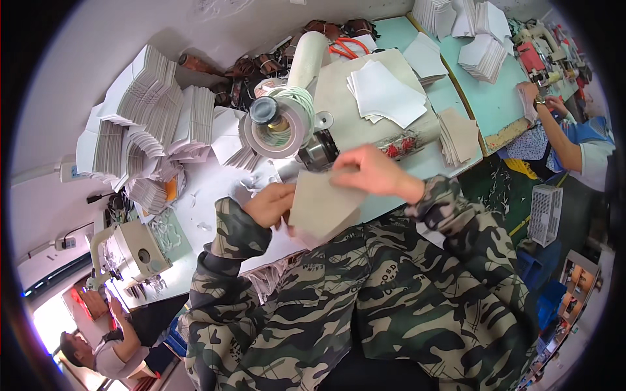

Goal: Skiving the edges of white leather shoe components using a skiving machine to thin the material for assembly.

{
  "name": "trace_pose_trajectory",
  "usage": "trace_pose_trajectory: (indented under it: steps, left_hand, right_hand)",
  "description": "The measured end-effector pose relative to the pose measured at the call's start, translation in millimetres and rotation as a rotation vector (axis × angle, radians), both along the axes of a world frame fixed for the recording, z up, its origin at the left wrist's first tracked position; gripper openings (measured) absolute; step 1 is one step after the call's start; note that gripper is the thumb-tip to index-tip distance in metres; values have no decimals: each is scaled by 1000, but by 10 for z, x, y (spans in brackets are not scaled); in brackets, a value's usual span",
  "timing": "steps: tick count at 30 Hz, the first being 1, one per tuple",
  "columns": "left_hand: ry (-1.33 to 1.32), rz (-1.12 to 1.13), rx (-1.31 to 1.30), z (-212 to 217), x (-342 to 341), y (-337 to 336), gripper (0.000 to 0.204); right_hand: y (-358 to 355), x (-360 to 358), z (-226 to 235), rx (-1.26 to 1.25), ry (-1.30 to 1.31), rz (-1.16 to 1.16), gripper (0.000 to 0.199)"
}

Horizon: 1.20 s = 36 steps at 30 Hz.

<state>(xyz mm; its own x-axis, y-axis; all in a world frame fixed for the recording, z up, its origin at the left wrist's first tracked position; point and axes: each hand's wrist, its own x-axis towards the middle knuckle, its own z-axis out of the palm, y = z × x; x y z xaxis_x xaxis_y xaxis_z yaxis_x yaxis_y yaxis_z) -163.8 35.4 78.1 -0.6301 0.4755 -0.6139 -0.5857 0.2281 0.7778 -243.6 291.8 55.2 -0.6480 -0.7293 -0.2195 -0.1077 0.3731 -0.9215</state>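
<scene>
A flat beige panel (321, 205) of stiff sheet material is held up in front of my body, with the edge of at least one more sheet showing below it. My left hand (272, 206) grips its left edge, some fingers hidden behind it. On the upper right edge, my right hand (373, 172) closes its fingers; they are slightly blurred. Just beyond the panel is a machine with a round pale head (246, 135) and a dark metal part (318, 151). A loose stack of white shaped panels (385, 94) lies on a beige board (332, 79) to the right.
Tall piles of white panels (147, 91) stand at the left, with another bundle (231, 140) beside the machine. Beige panels (459, 135) sit at the table's right edge. Orange-handled scissors (350, 47) lie behind. People work at the far left (116, 348) and right (561, 133).
</scene>
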Motion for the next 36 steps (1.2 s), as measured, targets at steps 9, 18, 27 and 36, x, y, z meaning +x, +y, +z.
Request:
trace_pose_trajectory:
  steps: [9,18,27,36]
  left_hand:
    - [507,-170,-504,-251,-197,-209,29]
    - [668,-117,-866,-253,-329,238,22]
    - [1298,-301,-1002,-1293,678,942,16]
    - [751,-219,-570,-393,270,366,17]
  right_hand:
    - [-218,440,-295,26,-272,-187,20]
    - [609,-131,11,63,-121,-68,26]
    - [689,-302,321,180,860,-259,21]
    - [110,335,-241,139,227,247,27]
